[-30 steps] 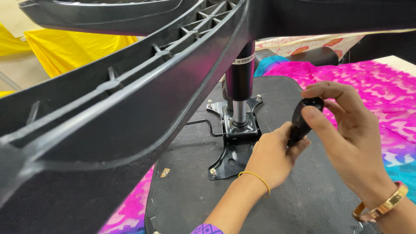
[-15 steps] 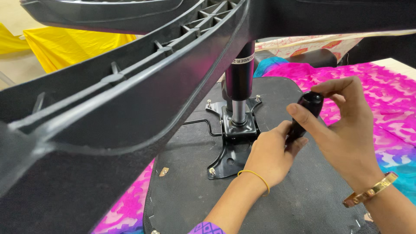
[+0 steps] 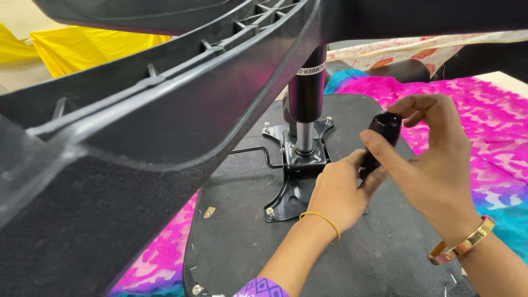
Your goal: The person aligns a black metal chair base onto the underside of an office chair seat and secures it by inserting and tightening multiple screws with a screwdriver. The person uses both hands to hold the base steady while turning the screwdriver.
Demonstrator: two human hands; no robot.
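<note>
Your 2 hands grip the black handle (image 3: 379, 140): left hand (image 3: 338, 192) clasps its base, right hand (image 3: 434, 159) pinches its top. It looks rigid, light, smooth; hold low.

My left hand (image 3: 338, 190) covered the lower end of the black handle (image 3: 379, 140); what it joined below stayed unseen. The chair base arm (image 3: 165, 126) loomed close and blurred, cut off by the top and left edges, hiding the gas column's (image 3: 305, 91) upper part. The seat underside (image 3: 352, 242) ran off the bottom edge. My right forearm left the frame at lower right.
</note>
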